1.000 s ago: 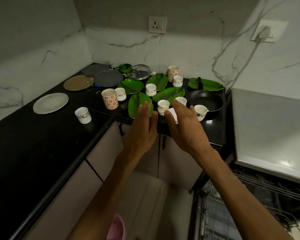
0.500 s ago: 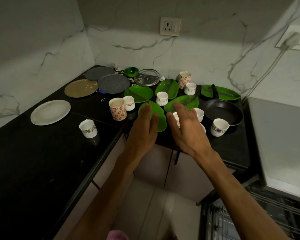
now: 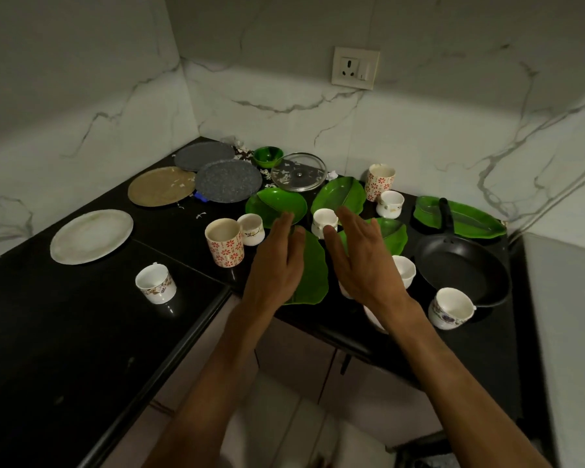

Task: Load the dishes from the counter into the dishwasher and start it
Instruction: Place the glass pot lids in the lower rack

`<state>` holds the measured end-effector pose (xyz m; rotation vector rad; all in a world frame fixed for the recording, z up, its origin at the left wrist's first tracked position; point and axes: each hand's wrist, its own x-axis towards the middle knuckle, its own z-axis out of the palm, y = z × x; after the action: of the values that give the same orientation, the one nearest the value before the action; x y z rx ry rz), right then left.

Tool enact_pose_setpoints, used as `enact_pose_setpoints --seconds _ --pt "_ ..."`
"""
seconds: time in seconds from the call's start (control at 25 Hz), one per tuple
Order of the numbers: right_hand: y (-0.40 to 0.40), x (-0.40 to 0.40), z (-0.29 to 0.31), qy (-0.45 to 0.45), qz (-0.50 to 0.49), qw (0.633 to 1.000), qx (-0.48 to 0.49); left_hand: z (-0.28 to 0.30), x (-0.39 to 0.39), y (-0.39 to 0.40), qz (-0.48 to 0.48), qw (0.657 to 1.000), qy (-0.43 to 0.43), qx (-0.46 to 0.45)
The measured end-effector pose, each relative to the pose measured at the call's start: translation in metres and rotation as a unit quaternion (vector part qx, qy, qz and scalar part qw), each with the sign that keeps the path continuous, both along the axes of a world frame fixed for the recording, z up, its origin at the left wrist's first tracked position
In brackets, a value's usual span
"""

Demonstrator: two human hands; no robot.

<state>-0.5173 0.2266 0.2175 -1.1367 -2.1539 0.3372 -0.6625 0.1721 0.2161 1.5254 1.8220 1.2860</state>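
Wall socket (image 3: 355,68): white plate, mounted on the marble-patterned wall (image 3: 436,130); below the socket, torn paper scraps (image 3: 242,152) lie in the corner; lower still, beige cabinet doors (image 3: 294,359), then pale floor (image 3: 284,430).

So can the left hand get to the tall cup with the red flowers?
Probably yes. The left hand is open and holds nothing, and the tall flowered cup stands just to its left near the counter's front, with nothing between them.

Both hands, left (image 3: 277,265) and right (image 3: 362,261), reach forward, fingers straight.
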Motion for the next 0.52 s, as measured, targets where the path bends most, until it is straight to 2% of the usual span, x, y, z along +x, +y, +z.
enact_pose_setpoints --seconds 0.2,0.52 --pt "0.058 0.001 -0.002 -0.017 0.012 1.000 -0.007 -0.001 0.005 0.047 0.034 0.999 -0.011 0.000" --pt "0.132 -0.030 -0.020 -0.048 0.005 0.999 -0.013 -0.022 -0.030 0.128 0.033 0.999 -0.015 -0.021"
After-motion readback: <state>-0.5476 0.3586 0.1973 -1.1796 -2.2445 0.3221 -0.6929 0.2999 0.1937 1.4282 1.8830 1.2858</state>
